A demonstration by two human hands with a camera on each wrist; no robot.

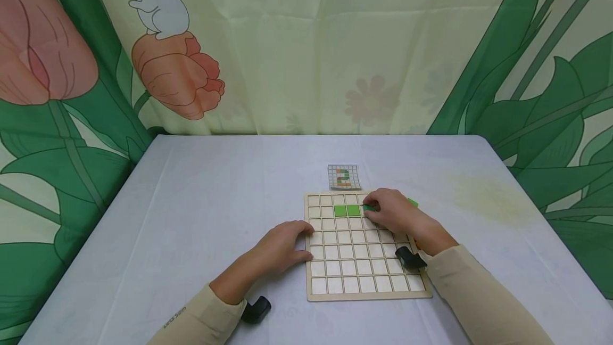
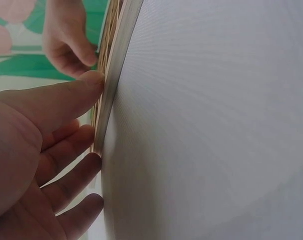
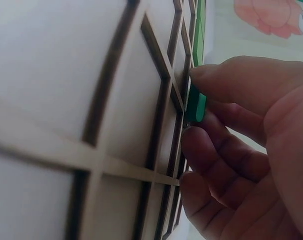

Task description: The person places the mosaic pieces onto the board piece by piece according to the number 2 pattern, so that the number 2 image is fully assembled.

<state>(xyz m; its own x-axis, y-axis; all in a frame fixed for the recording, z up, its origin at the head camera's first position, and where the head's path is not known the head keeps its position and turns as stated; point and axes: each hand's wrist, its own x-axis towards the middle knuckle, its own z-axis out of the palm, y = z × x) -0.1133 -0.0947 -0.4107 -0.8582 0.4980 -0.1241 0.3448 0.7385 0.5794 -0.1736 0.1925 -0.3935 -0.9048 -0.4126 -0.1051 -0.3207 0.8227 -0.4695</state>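
A wooden grid board with white square cells lies on the table. Two light green tiles fill neighbouring cells in its second row from the far side. Just right of them, my right hand pinches a darker green tile between thumb and fingers, right at the grid in the right wrist view. My left hand rests against the board's left edge, thumb and fingers spread along it. In the left wrist view the thumb touches the wooden rim.
Beyond the board lies a small gridded card with a green and orange figure. Another light green piece shows past the right hand, and a bit of orange by the right wrist. A white cloth covers the table; a printed curtain hangs behind.
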